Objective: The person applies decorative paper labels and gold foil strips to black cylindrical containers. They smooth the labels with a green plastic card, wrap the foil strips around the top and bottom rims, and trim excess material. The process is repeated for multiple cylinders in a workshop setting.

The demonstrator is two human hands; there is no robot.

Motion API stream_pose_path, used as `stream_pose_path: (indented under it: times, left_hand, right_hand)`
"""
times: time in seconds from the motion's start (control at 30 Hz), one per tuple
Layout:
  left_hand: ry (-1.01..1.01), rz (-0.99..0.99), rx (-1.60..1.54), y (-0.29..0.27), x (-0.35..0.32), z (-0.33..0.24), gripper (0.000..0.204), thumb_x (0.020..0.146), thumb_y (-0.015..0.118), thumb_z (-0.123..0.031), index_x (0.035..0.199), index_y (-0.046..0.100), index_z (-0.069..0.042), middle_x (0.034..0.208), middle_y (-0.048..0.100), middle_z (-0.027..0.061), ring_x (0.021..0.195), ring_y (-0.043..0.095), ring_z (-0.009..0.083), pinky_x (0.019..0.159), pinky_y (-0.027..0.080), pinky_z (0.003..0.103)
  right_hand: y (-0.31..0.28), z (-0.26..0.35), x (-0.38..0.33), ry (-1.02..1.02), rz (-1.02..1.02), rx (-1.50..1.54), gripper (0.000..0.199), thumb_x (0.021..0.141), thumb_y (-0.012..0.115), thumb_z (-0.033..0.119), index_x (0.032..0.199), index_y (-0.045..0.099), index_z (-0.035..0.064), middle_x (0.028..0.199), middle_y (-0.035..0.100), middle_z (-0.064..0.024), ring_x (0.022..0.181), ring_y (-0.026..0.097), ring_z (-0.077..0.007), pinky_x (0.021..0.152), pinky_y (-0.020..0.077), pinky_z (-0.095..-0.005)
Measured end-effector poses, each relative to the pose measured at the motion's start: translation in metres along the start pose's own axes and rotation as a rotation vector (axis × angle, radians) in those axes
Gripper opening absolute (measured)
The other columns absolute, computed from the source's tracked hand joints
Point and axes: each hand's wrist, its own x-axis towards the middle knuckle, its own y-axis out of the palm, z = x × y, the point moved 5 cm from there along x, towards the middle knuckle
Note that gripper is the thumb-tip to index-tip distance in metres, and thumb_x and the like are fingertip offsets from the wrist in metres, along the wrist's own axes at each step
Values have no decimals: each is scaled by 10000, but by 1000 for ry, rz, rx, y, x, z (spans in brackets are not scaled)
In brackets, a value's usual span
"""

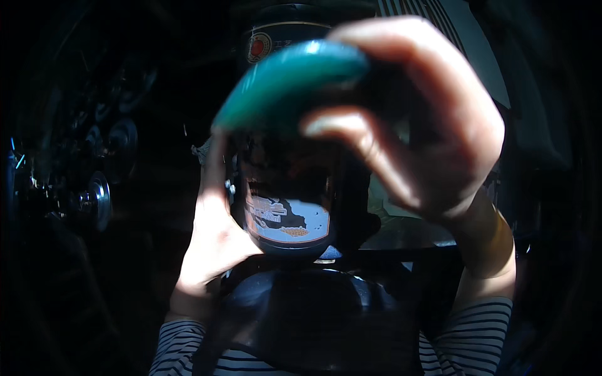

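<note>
Upright in the middle of the head view stands a large dark bottle (291, 222) with a printed label, pale blue near the bottom and with a red round emblem near the top. My left hand (216, 235) grips it from the left side, low down; part of the fingers is in shadow. In front of the bottle's upper part my right hand (433, 119) pinches a teal-green, curved, smooth-rimmed piece (295, 78) between thumb and fingers. That piece is blurred, its underside is dark, and its exact kind cannot be made out. It hides the middle of the bottle.
Shiny round metal pieces (97, 200) show at the left in deep shadow. A pale sheet with dark stripes (461, 37) lies at the upper right. A dark apron (301, 307) covers my front below the bottle. Much of the surroundings is too dark to tell.
</note>
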Motion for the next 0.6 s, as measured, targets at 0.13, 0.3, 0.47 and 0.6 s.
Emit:
stream_pose_path:
  times: [0.13,0.3,0.47,0.6]
  left_hand:
    - [44,-28,-5,-2,5,19,1144,511,864,-352,1413,221,-66,1406,307,202,1288,343,349,1041,327,455]
    - [72,43,29,-2,10,14,1073,545,849,-355,1399,268,-64,1389,340,204,1285,352,347,1032,336,449]
    - [-42,90,-43,-8,3,26,1019,585,830,-350,1391,284,-49,1372,356,218,1282,355,352,1022,349,439]
    - [-63,146,-40,-13,5,23,948,635,784,-389,1378,313,-35,1390,333,228,1303,317,366,1069,252,456]
  right_hand:
    - [-7,-1,-27,-165,-25,197,217,864,548,169,980,611,-3,805,626,-110,692,614,-172,565,512,-250]
    - [-5,52,-35,92,157,161,137,835,575,32,971,578,20,854,622,-78,788,628,-168,661,532,-249]
    - [-18,-33,24,9,-65,-230,248,814,617,-4,1052,546,7,911,622,-106,804,628,-177,676,527,-235]
    - [9,39,-24,179,361,187,316,841,601,93,1121,536,-40,948,633,-145,800,612,-176,640,501,-248]
